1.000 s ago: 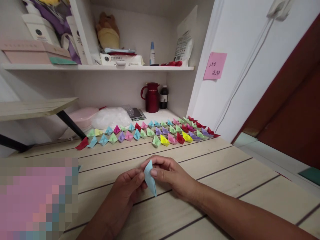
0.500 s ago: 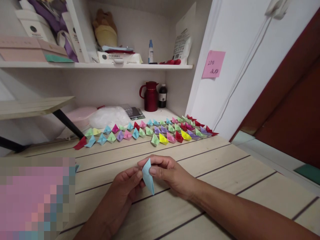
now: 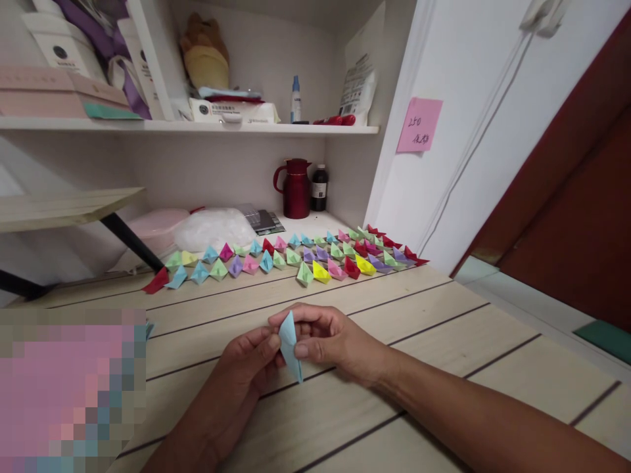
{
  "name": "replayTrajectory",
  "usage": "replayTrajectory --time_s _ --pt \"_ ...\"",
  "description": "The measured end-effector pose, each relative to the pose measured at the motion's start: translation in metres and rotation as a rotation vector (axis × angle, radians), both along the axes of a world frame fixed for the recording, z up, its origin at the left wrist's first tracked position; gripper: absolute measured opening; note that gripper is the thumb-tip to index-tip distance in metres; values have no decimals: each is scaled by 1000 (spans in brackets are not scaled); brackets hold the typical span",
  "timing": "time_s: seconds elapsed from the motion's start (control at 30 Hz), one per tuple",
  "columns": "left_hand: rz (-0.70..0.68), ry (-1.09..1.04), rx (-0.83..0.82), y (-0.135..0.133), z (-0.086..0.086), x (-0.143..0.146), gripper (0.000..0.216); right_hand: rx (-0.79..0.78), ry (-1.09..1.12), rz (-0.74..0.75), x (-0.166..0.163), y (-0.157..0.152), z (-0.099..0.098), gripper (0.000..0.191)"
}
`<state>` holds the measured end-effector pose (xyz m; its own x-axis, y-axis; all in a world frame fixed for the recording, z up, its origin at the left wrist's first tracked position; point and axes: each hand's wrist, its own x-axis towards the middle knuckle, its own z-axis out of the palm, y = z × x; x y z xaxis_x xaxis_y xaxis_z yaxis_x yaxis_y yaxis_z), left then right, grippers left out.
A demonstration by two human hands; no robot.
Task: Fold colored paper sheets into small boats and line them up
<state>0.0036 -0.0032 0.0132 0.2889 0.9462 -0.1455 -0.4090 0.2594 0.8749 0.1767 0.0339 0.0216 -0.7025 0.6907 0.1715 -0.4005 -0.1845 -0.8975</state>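
Note:
A folded piece of light blue paper is held between my two hands above the table, its long side nearly upright. My left hand pinches its left edge between thumb and fingers. From the other side my right hand grips it, thumb on the near face and fingers curled behind. Beyond the hands stand rows of small folded paper boats in several colours, among them a green paper boat and a yellow paper boat.
The slatted wooden table runs under both arms. At its back are a dark red jug, a dark bottle and a white plastic bag. A shelf hangs above. A pixelated pink patch covers the lower left.
My right thumb has slid slightly down along the blue paper. Both hands stay closed on it in almost the same place, and the view has shifted a little.

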Motion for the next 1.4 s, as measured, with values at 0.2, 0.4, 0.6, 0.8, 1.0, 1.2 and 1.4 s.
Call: replayTrajectory --time_s 0.2,0.4,0.6,0.8,1.0,1.2,1.4 --pt "13 20 14 0 0 0 17 34 1 18 1 0 1 42" --pt "22 25 35 1 -2 -2 15 58 -11 18 2 0 1 41" --pt "-12 31 54 1 0 -1 15 71 -16 36 3 1 0 42" --pt "-8 23 37 2 -1 -2 15 98 -15 44 4 2 -3 45" --pt "-12 27 37 3 -2 -3 22 92 -51 2 2 0 -2 44" --pt "66 84 33 4 1 1 24 107 -96 -173 -3 -3 -5 44" --pt "186 180 80 7 -4 2 24 347 -330 -387 -5 -5 -6 44"
